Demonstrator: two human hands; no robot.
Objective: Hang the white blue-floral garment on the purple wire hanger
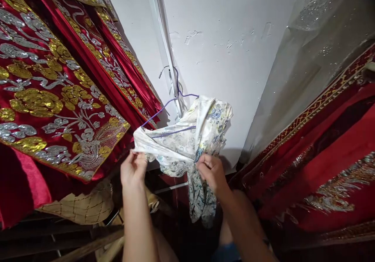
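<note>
A white floral garment (178,142) with blue and yellow flowers hangs on a purple hanger (165,106), whose hook is at a pale metal rail (164,31). My left hand (134,168) pinches the garment's edge at its left shoulder or sleeve. At the middle of the front, where the neckline edges cross, my right hand (210,171) pinches the fabric. Below the right hand, gathered patterned cloth dangles down.
Red garments (58,82) with gold and silver embroidery hang on the left. More red decorated fabric (336,156) is on the right. Behind stands a white panel (228,39). A tan quilted item (82,205) and wooden pieces (96,248) lie low at the left.
</note>
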